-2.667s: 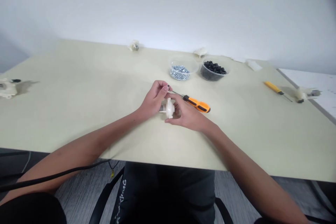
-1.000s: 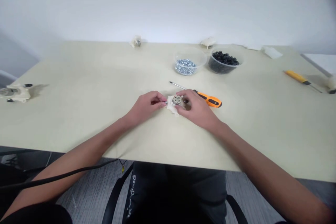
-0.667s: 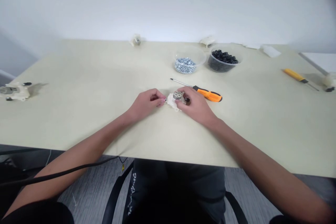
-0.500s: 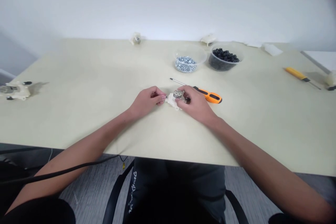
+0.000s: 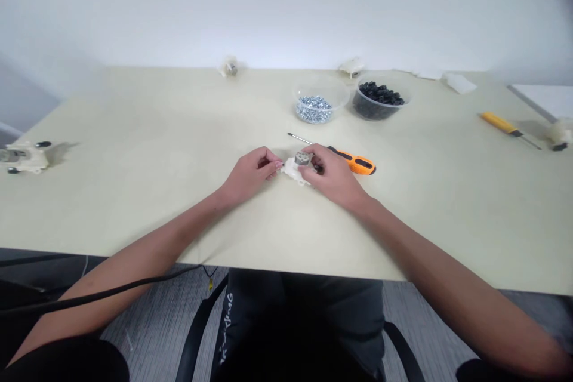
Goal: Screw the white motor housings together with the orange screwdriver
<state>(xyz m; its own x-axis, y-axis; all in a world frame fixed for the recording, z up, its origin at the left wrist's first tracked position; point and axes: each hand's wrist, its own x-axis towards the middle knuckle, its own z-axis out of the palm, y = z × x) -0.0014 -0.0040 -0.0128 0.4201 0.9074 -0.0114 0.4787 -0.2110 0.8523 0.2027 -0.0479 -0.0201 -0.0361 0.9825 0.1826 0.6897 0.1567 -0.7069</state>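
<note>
My right hand is closed around a white plastic housing on the table, with a round silver-grey motor standing up from it. A dark part of the assembly shows beneath the right fingers, mostly hidden. At the left end of the housing, my left hand pinches thumb and forefinger together; a small dark piece shows at their tips, too small to name. Just behind the right hand lies an orange-and-black screwdriver, its shaft pointing left.
Farther back stand a clear bowl of silver screws and a clear bowl of black parts. Similar white assemblies sit at the left edge, back and right. A yellow screwdriver lies at right.
The view has shifted slightly. Both hands keep nearly the same pose at the housing, and nothing has visibly been picked up or let go.
</note>
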